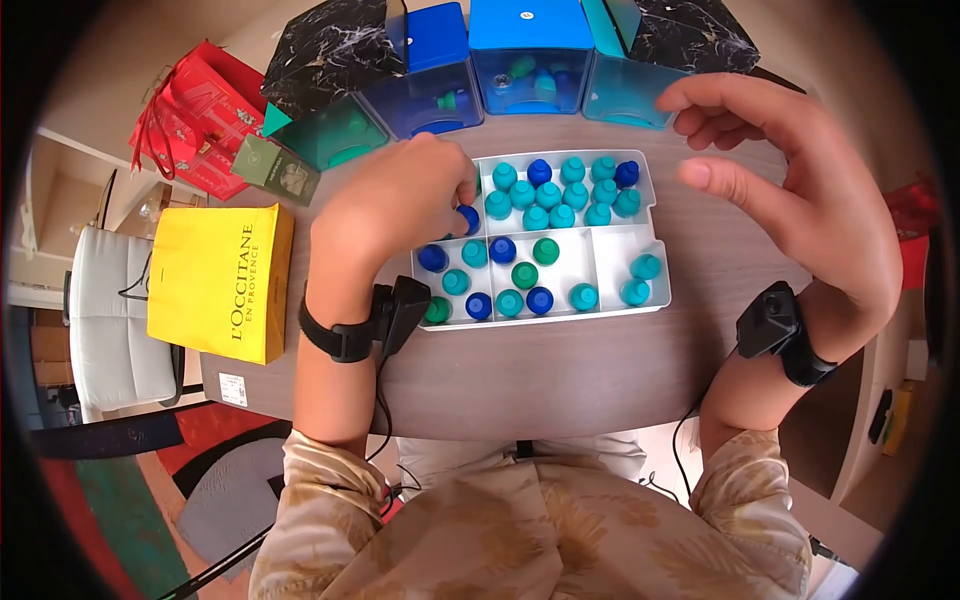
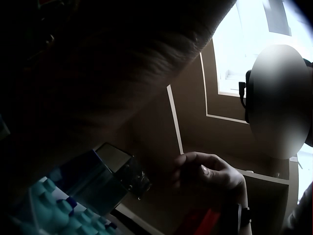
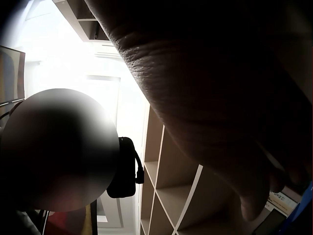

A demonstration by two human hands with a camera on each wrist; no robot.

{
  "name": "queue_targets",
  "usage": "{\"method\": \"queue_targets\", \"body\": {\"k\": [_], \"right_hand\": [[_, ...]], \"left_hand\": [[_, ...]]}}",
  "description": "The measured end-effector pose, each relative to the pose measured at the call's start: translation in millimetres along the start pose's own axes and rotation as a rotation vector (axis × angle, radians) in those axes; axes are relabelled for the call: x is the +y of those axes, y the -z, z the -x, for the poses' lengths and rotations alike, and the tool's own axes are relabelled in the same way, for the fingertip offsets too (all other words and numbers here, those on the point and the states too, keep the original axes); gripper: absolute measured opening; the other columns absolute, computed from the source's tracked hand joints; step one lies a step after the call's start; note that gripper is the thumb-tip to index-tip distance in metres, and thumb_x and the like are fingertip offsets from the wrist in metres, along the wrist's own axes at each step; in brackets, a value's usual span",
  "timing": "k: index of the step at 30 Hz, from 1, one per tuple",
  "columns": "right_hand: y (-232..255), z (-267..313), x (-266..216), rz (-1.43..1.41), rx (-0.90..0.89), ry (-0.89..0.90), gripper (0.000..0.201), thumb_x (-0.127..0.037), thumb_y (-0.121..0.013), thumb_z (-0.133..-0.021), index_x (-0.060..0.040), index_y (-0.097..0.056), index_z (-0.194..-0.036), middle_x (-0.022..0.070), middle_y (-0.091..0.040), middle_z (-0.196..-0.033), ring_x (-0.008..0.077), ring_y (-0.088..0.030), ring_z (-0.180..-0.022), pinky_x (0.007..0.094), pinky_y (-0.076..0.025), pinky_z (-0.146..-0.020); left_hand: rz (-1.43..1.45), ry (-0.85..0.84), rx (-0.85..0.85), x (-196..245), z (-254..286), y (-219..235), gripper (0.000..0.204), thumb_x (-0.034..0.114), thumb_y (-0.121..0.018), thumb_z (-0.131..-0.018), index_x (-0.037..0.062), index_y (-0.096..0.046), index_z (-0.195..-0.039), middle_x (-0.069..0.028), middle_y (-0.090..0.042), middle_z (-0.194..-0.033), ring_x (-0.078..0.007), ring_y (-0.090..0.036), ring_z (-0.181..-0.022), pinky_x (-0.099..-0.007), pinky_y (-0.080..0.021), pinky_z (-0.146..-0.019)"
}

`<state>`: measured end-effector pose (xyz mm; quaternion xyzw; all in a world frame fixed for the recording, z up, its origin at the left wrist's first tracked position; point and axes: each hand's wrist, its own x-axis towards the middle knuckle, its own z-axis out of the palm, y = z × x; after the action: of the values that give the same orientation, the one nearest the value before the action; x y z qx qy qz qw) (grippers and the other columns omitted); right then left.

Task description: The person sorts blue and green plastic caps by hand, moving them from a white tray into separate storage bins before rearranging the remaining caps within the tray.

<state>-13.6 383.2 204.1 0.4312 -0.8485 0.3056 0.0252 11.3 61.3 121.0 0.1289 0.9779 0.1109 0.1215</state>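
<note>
My left hand [image 1: 395, 190] reaches over the back left compartment of a white divided tray [image 1: 620, 245]. Its fingers curl down and pinch a small blue bottle-shaped piece [image 1: 467, 219], partly hidden by the hand. Teal pieces [image 1: 536, 218] and a few blue ones [image 1: 539, 172] crowd the back right compartment. In front, teal, blue and green pieces [image 1: 525, 275] stand in the left and middle compartments, and two teal pieces [image 1: 645, 267] at right. Raised to the right of the tray, my right hand [image 1: 800, 170] holds nothing, its thumb and fingers spread apart.
Behind the tray stand translucent bins: a green one [image 1: 340, 135], a dark blue one [image 1: 425, 100], a bright blue one [image 1: 530, 85] with pieces inside, and a teal one [image 1: 625, 95]. A yellow paper bag [image 1: 215, 280], a red bag [image 1: 205, 120] and a small green box [image 1: 275, 170] stand at left.
</note>
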Motion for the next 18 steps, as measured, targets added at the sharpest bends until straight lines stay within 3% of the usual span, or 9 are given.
{"method": "queue_targets", "body": {"k": [5, 18], "right_hand": [[1, 2, 1, 0.000, 0.009, -0.015, 0.043, -0.017, -0.082, -0.092, 0.0014, -0.070, -0.129, 0.0103, -0.074, -0.113, 0.0201, -0.068, -0.102, 0.0343, -0.054, -0.095], [1, 0, -3, 0.016, -0.023, -0.005, 0.044, -0.018, -0.081, -0.093, 0.0018, -0.069, -0.131, 0.0132, -0.074, -0.113, 0.0223, -0.070, -0.104, 0.0356, -0.055, -0.096]], "left_hand": [[0.042, -0.037, 0.097, 1, 13, 21, 0.020, 0.010, -0.083, -0.080, 0.0016, -0.079, -0.097, -0.0148, -0.077, -0.090, -0.0326, -0.073, -0.086, -0.0385, -0.057, -0.078], [0.059, -0.053, 0.029, -1, 13, 13, 0.020, 0.011, -0.082, -0.080, 0.0019, -0.078, -0.097, -0.0131, -0.078, -0.092, -0.0324, -0.074, -0.087, -0.0386, -0.057, -0.080]]}}
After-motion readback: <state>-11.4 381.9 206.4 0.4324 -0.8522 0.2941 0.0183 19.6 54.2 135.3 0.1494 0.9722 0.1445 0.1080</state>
